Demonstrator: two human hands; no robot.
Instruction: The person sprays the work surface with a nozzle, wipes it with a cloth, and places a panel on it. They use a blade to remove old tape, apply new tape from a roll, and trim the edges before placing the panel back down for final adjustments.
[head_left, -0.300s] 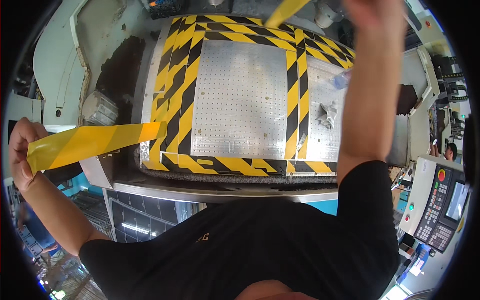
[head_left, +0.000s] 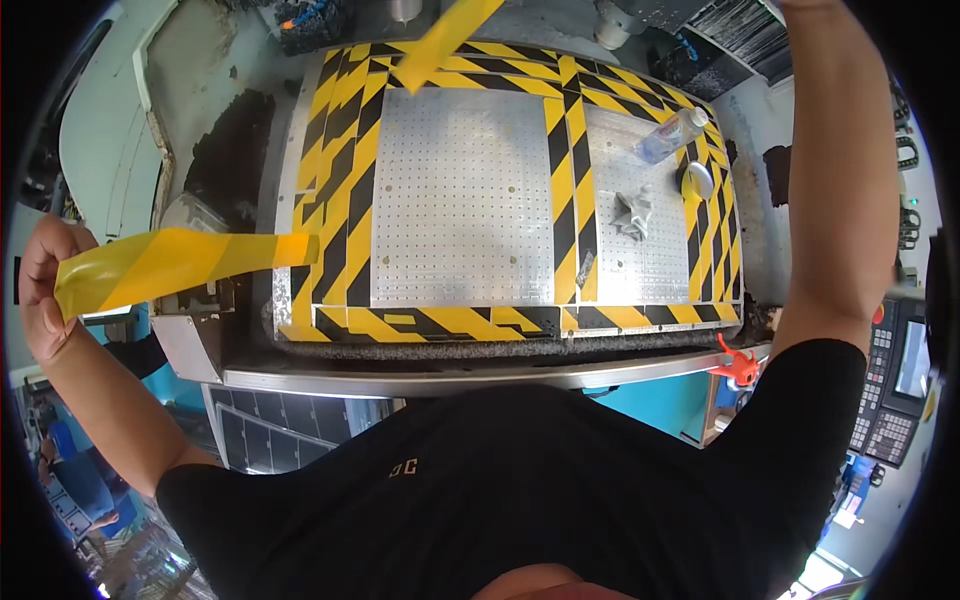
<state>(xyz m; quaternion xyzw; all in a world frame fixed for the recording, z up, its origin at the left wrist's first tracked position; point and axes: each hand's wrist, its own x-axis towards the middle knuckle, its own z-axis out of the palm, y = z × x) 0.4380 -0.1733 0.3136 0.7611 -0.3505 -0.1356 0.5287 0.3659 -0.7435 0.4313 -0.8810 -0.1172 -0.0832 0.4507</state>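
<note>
My left hand (head_left: pixel 52 285), at the far left, pinches one end of a yellow striped tape strip (head_left: pixel 180 265). The strip stretches right, and its other end lies over the left edge of the taped plate; whether it sticks there I cannot tell. Black-and-yellow hazard tape (head_left: pixel 568 200) borders the perforated metal plate (head_left: pixel 460 200). My right forearm (head_left: pixel 845 180) reaches up along the right side, and its hand is past the top edge. A second yellow strip (head_left: pixel 445 45) hangs in from the top, over the plate's far border; what holds it is hidden.
On the plate's right part are a clear bottle (head_left: pixel 672 136), a round tape roll (head_left: pixel 697 181) and a crumpled silvery piece (head_left: pixel 632 215). A metal rail (head_left: pixel 450 382) runs along the front. A red object (head_left: pixel 738 365) and a control panel (head_left: pixel 890 380) are at right.
My right arm has swung outward to the right, uncovering the bottle and the tape roll. The upper strip appears further left and lower. My left hand keeps its pinch.
</note>
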